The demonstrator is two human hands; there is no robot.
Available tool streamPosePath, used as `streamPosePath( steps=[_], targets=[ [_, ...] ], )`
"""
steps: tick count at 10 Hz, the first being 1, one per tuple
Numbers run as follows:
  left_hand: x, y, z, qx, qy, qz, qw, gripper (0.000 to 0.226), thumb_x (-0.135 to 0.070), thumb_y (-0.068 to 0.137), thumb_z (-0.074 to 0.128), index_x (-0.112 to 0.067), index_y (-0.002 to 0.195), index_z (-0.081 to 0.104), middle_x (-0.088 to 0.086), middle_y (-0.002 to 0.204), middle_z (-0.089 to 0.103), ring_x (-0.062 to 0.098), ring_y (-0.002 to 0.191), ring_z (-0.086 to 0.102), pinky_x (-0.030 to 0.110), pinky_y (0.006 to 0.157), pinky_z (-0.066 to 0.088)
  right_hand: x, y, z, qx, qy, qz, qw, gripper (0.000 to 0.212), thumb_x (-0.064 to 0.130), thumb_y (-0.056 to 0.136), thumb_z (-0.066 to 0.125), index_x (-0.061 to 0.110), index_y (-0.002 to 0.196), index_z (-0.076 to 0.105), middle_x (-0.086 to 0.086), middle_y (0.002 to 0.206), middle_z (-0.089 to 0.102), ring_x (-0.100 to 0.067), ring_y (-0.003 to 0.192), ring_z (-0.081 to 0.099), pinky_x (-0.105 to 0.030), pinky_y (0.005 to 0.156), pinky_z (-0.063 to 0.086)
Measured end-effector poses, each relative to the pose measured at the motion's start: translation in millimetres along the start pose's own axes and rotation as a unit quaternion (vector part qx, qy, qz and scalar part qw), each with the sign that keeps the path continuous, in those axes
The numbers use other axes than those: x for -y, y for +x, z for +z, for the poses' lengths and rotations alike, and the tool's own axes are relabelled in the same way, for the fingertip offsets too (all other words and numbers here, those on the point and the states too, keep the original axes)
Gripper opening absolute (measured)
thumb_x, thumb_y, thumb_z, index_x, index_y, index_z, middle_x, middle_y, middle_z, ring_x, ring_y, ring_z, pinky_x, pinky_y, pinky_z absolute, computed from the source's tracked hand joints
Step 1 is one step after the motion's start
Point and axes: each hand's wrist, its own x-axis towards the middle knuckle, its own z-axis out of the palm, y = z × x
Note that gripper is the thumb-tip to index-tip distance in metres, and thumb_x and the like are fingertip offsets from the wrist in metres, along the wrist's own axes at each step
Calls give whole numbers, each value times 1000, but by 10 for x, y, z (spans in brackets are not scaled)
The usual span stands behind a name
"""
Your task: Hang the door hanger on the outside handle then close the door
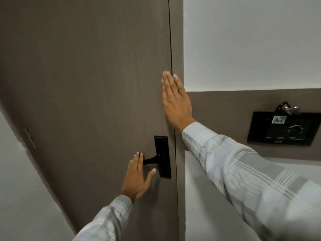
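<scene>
A grey-brown wooden door (86, 84) fills the left and middle of the view, its edge flush against the frame (177, 49). A black lever handle (151, 161) on a black plate (163, 156) sits near that edge. My left hand (138, 176) is flat and open by the tip of the lever, fingers pointing up, holding nothing. My right hand (175, 100) lies flat and open across the door's edge and the frame, above the handle. No door hanger is visible on this side.
A black wall panel (284, 129) with a dial and a key card with a cord in its slot is mounted on the right wall. A hinge (31, 138) shows at the door's left edge. White wall lies on both sides.
</scene>
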Motion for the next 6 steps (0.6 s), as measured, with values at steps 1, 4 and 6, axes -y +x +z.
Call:
streamPosePath(
  steps=[1,4,6],
  targets=[
    [3,37,169,-15,-47,-15,999,97,-79,85,22,-16,155,-2,4,165,-4,15,151,-9,32,121,-5,61,86,-10,24,-60,-2,998,59,27,99,30,-3,150,29,-24,161,16,-33,152,3,-49,119,-9],
    [-15,59,241,41,-95,-25,994,93,-80,84,24,-26,147,-21,1,164,-16,16,150,-15,37,123,-6,132,235,-112,84,-80,-1,993,38,22,98,41,5,123,65,-26,155,31,-37,151,0,-48,121,-6],
    [48,397,-346,-24,43,86,995,87,-74,88,3,-17,152,-9,5,162,-14,19,151,-13,34,121,-10,11,189,-272,84,-3,24,996,56,27,103,30,-2,151,28,-21,163,10,-29,152,-9,-46,123,-6]
  ],
)
